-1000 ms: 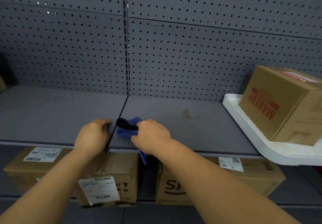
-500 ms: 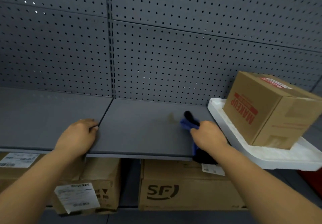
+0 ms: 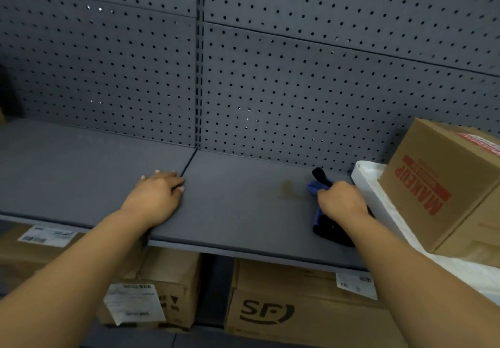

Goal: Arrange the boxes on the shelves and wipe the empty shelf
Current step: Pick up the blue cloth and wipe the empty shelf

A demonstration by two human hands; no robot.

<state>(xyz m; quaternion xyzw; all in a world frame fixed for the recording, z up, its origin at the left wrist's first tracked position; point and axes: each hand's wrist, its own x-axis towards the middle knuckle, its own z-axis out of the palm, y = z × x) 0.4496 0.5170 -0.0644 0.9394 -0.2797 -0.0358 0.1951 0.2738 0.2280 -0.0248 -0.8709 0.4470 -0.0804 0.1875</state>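
Note:
A grey shelf (image 3: pixel 238 212) runs across the view, split by a seam near its middle. My left hand (image 3: pixel 157 198) lies flat on it at the seam, fingers spread. My right hand (image 3: pixel 341 201) grips a blue and black cloth (image 3: pixel 313 186) pressed on the shelf's right end, just right of a brownish stain (image 3: pixel 288 189). A cardboard box marked MAKEUP (image 3: pixel 443 185) stands tilted on a white foam tray (image 3: pixel 378 201) at the far right. Part of the cloth is hidden under my hand.
Grey pegboard (image 3: pixel 297 90) backs the shelf. Below it sit a cardboard box with an SF logo (image 3: pixel 270 312) and boxes with white labels (image 3: pixel 140 301) on the left. The foam tray overlaps the shelf's right end.
My right hand has swept the cloth from the seam across the shelf to its right end, past the stain. My left hand stays at the seam, now lying flatter.

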